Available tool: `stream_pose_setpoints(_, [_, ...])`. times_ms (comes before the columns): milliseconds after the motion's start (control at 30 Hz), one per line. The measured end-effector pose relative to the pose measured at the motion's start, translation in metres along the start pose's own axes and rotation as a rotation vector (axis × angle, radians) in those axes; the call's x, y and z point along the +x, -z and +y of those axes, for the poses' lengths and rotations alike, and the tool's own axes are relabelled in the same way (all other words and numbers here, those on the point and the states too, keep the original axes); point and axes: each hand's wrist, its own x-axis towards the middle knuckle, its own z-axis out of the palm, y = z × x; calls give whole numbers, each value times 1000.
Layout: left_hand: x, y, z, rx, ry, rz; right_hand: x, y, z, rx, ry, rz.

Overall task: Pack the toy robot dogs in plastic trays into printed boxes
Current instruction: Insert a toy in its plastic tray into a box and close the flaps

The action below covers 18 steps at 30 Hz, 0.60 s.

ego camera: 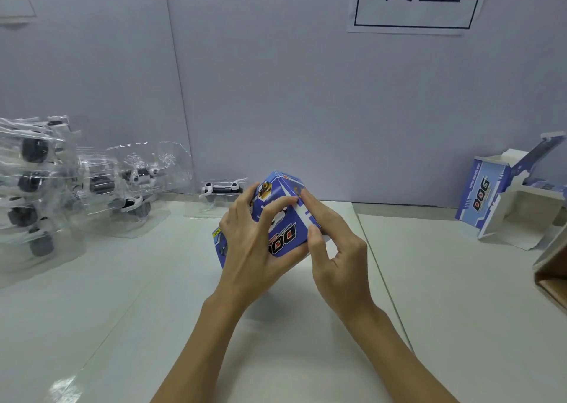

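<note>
We see both forearms reaching in from the bottom edge, angling toward each other and meeting over the middle of the white table (pixel 445 280). Between them sits the blue printed box (pixel 283 215), tilted with one corner pointing up and lifted just off the tabletop.

The left hand (pixel 248 243) wraps the box from its left side: fingers spread and curled over the printed face, index finger stretched across toward the upper edge, thumb hidden from us behind the carton. The right hand (pixel 337 249) comes in from the right, thumb pressed flat against the box's near right edge and fingers curled onto the upper right side, so the box is pinched between both hands.

Off to the left we have a pile of clear plastic trays (pixel 46 184) holding black and white toy robot dogs, lying against the grey wall. One more tray with a toy dog (pixel 221 189) rests just behind the held box. At the far right a second printed box (pixel 491 194) stands open, flaps up, well apart from the hands. A paper sign (pixel 417 0) hangs on the wall above.
</note>
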Motion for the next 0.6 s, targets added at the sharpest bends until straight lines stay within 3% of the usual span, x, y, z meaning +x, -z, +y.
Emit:
stream_pose_setpoints(167, [0, -3, 0, -3, 1, 12, 1, 4, 3, -86, 78, -54])
stream_pose_setpoints(600, [0, -8, -3, -57, 49, 74, -1, -4, 0, -170, 61, -55])
